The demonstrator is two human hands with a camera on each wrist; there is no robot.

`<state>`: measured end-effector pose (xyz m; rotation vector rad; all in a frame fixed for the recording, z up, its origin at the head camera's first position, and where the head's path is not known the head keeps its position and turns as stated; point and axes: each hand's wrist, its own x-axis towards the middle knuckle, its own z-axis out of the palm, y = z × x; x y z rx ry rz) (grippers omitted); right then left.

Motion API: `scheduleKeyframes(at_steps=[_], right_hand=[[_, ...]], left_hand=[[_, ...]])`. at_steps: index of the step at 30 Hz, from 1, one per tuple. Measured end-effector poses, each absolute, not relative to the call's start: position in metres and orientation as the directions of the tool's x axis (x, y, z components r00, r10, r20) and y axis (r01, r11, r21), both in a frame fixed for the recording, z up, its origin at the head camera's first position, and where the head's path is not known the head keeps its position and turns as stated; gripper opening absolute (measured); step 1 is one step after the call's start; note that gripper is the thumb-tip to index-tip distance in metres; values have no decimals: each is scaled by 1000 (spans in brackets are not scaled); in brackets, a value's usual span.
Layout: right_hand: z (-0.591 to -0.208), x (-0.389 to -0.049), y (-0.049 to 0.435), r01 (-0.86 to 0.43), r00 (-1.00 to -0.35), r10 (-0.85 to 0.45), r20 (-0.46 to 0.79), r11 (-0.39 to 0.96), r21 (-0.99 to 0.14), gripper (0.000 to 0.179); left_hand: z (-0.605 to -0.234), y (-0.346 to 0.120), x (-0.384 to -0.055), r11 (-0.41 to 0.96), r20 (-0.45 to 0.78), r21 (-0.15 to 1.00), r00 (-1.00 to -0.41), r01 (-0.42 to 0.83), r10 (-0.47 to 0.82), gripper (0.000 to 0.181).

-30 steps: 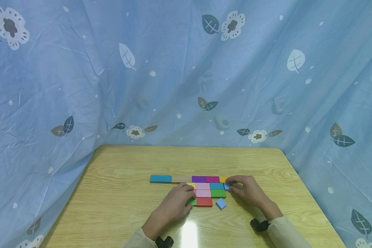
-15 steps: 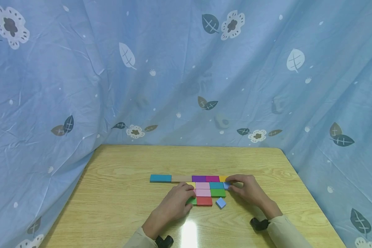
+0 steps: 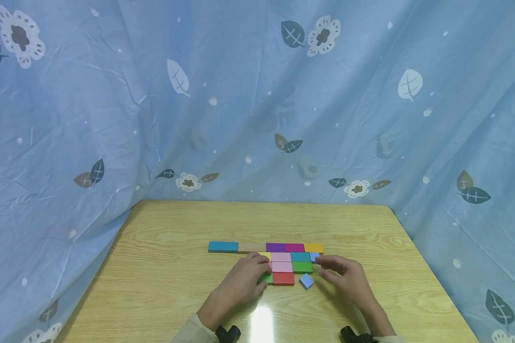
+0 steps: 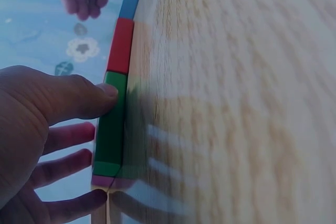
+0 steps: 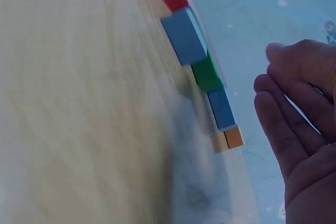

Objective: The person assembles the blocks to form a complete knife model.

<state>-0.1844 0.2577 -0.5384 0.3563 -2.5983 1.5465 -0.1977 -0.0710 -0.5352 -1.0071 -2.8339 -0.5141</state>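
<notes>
Flat coloured blocks lie in touching rows on the table. My left hand [image 3: 242,279] rests over the left part of the rows. In the left wrist view its thumb touches the front side of a green block [image 4: 112,121]; some blocks are hidden beneath the hand. My right hand [image 3: 347,278] hovers at the right end with nothing in its loosely bent fingers. Closest to its fingertips is a small light-blue block [image 3: 314,257], beside the teal block [image 3: 300,257]. Another small blue block [image 3: 306,281] lies apart and turned, right of the red block [image 3: 283,278].
The back row runs from a blue block [image 3: 223,247] through a wooden-coloured one [image 3: 252,247] to a yellow-orange block [image 3: 314,248]. Pink blocks [image 3: 281,262] and a green one [image 3: 302,267] sit mid-group. A patterned blue curtain [image 3: 249,95] surrounds the wooden table [image 3: 171,286].
My right hand has let go of the small light-blue block and drawn back toward me, uncovering the yellow-orange block. The left hand has stayed in place.
</notes>
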Motion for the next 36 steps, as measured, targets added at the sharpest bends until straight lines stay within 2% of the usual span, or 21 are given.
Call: scheduleKeyframes(at_steps=[8, 16, 23, 36], right_hand=[[-546, -159, 239, -139, -990, -39, 137, 474, -870, 31], [-550, -152, 222, -57, -994, 48, 97, 533, -844, 33], [-555, -153, 214, -63, -986, 79, 148, 639, -767, 32], [-555, -155, 198, -73, -984, 79, 159, 636, -768, 28]], left_hand=[[-535, -71, -199, 716, 217, 275, -767, 641, 604, 20], [-536, -70, -201, 718, 207, 277, -769, 638, 604, 19], [-536, -71, -201, 716, 214, 272, -765, 643, 607, 20], [-537, -72, -200, 713, 214, 276, -764, 645, 608, 20]])
